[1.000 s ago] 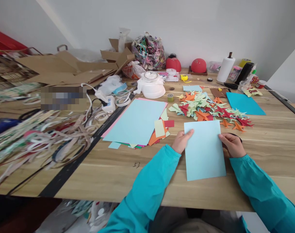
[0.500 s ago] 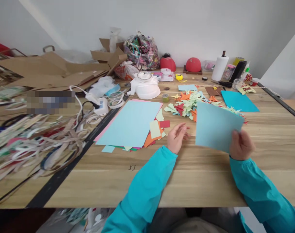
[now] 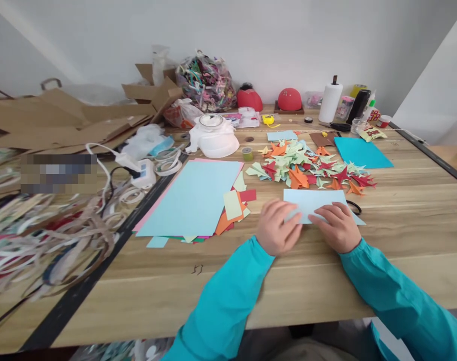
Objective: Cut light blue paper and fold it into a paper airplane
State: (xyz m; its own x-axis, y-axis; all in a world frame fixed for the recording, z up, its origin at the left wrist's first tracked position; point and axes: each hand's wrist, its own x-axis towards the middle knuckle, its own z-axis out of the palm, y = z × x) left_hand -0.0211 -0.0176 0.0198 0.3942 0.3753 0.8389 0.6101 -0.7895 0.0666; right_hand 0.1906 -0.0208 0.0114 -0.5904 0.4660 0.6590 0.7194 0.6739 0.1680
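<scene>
A light-blue sheet of paper (image 3: 301, 200) lies low over the table in front of me. My left hand (image 3: 279, 226) grips its near left corner, fingers curled over the edge. My right hand (image 3: 337, 226) has bent fingers on the near edge, right of the middle; both thumbs are mostly hidden. A black loop (image 3: 355, 206) shows partly from beneath the sheet's right side. Just beyond it lies a pile of small folded paper figures (image 3: 299, 163) in green, orange and red.
A stack of large coloured sheets (image 3: 191, 198) lies left, with paper scraps (image 3: 233, 204) beside it. Strips and cords (image 3: 74, 225) cover the far left. Behind are a white lamp-like object (image 3: 213, 138), a green tape roll (image 3: 247, 153) and a bright blue sheet (image 3: 364, 152).
The light-blue sheet has come down from upright in my right hand to the table. My left hand has joined it at the near edge. The view has shifted slightly.
</scene>
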